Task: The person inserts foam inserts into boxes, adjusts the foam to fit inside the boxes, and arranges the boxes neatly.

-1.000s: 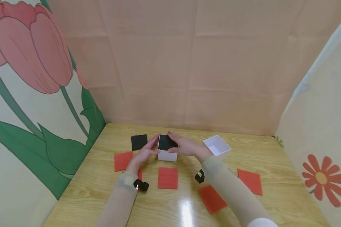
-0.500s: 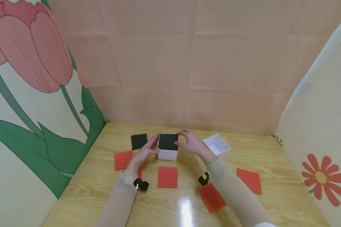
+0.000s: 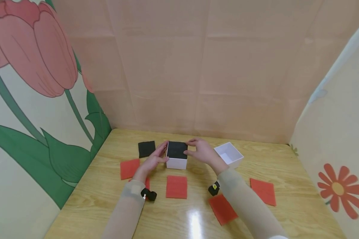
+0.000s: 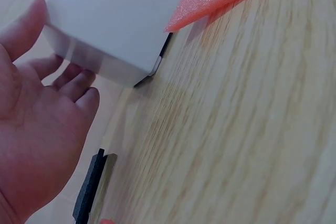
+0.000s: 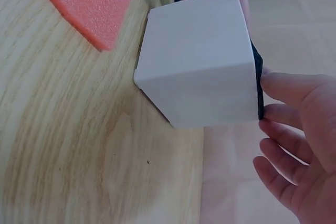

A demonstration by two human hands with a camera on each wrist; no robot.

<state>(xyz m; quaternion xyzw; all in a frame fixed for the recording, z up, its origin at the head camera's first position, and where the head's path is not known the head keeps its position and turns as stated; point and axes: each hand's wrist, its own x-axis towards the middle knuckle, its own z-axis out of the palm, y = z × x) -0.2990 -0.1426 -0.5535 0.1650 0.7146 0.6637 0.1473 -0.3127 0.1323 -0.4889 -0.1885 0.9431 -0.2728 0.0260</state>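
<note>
A white box (image 3: 176,163) stands near the table's middle, its top covered by a square black foam sheet (image 3: 177,150). My left hand (image 3: 152,161) holds the box's left side, thumb at the front corner and fingers along the side. My right hand (image 3: 201,151) touches the right edge of the foam with thumb and index finger. In the right wrist view, the right fingers (image 5: 283,85) meet the dark foam edge at the box's rim, the other fingers loosely bent. The left wrist view shows the box's white wall (image 4: 118,19) beside the left thumb.
A second white box (image 3: 229,156), with its top uncovered, stands to the right. Another black foam sheet (image 3: 146,149) lies at left. Several red foam sheets lie about, including one in front (image 3: 176,187), one at right (image 3: 263,191) and one at left (image 3: 130,169).
My right hand has moved right from across the top of the box to its right edge, uncovering the black foam to view. My left hand has stayed in place.
</note>
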